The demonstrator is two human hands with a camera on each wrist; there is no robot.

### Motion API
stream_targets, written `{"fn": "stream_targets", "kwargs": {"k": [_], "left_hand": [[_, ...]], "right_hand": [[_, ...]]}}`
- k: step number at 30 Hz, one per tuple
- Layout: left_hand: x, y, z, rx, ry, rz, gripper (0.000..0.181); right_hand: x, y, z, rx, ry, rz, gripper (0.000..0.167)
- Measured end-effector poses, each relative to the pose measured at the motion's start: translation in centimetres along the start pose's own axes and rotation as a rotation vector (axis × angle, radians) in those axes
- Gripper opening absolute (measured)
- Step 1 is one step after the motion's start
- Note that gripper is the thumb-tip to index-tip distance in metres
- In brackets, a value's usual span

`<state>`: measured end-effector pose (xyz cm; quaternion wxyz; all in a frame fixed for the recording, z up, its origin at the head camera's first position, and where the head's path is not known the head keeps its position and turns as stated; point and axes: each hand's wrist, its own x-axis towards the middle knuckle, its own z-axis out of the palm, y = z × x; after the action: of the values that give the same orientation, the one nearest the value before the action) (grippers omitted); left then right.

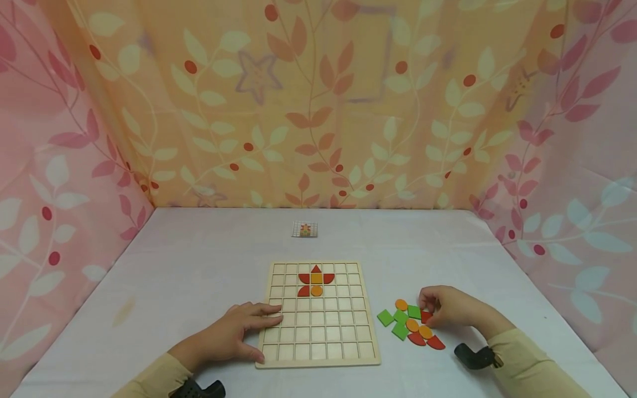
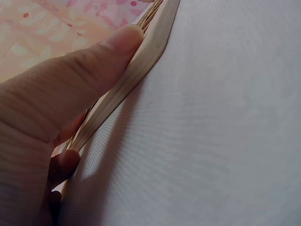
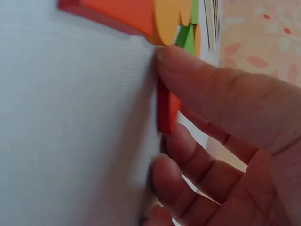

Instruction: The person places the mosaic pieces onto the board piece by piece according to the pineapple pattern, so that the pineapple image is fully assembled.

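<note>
A wooden grid board lies on the table. On its upper rows sit a red triangle, an orange square, an orange disc and 3 red quarter-round pieces. My left hand rests along the board's left side, thumb at the near corner; the left wrist view shows that thumb over the wooden edge. To the right of the board, my right hand pinches a red piece between thumb and fingers, low at the tabletop. Its full outline is partly hidden by the fingers.
Around the right hand lie loose green squares, orange discs and red quarter-round pieces. Beyond the board lies a small card with a printed grid picture. Patterned cloth hangs behind the white table.
</note>
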<state>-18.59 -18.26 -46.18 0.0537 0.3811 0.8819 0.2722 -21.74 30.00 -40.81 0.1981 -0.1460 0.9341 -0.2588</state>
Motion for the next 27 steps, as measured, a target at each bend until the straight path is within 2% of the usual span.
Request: {"fn": "stream_targets", "kwargs": {"k": [8,19,27], "left_hand": [[-0.05,-0.02,0.05,0.0,0.005,0.007,0.074],[0.02,0.08,-0.04,0.01,0.01,0.018,0.074],[0.01,0.28,-0.22,0.002,0.005,0.007,0.074]], "right_hand": [[0.24,0.41,0.08,-0.018,0.023,-0.034,0.022],[0.36,0.36,0.25,-0.042,0.028,-0.112,0.025],[0.44,0.86,0.19,-0.141,0.025,-0.228,0.02]]}}
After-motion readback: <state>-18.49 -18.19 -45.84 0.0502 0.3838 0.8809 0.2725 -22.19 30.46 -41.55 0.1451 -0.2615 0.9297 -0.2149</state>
